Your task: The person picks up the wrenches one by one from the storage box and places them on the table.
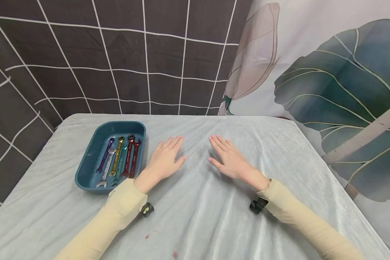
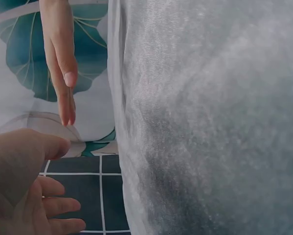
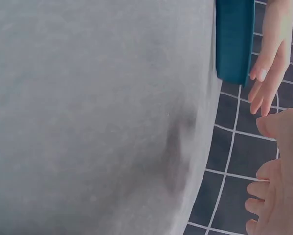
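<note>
My left hand hovers palm down over the table, fingers straight, holding nothing. Across from it, my right hand is held the same way, with a gap between the two. Left of the left hand stands a blue tray with several combination wrenches lying in it: a purple one, a silver one, a yellow one, a teal one and red ones at the right. In the right wrist view, the tray's side shows beyond the left hand.
A pale grey cloth with soft wrinkles covers the table. Behind it hangs a dark curtain with white grid lines. A leaf-patterned curtain is at the right. Small reddish stains mark the cloth near the front.
</note>
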Motion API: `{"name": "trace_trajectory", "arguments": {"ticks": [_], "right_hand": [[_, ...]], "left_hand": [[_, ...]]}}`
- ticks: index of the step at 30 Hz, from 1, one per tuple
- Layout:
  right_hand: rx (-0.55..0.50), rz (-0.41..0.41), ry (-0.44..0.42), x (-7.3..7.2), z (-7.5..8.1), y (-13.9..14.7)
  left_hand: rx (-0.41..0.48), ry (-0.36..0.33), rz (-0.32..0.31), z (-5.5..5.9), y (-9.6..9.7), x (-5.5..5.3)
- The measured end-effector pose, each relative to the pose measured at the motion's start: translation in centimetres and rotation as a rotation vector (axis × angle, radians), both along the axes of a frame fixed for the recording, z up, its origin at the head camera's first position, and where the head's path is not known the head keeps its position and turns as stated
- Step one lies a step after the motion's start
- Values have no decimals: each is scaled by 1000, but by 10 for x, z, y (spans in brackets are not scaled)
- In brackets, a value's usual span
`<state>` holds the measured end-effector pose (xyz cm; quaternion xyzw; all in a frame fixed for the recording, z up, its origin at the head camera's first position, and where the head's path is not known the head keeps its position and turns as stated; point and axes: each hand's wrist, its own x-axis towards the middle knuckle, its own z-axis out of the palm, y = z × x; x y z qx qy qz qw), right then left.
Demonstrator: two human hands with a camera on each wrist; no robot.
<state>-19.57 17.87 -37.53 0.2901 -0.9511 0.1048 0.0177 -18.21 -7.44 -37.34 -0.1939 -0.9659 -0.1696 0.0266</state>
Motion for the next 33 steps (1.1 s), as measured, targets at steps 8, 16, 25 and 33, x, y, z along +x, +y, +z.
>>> {"name": "trace_trajectory", "arguments": {"ticks": [8, 16, 25, 33], "right_hand": [[-58, -16, 36, -3, 2, -7], [-171, -70, 127, -3, 7, -18], [-272, -55, 235, -1, 11, -36], [-295, -25, 204, 3, 18, -54]], "left_hand": [[40, 14, 27, 2, -4, 1], [98, 8, 54, 7, -8, 2], [179, -2, 105, 9, -14, 3], [221, 38, 128, 17, -17, 12]]}}
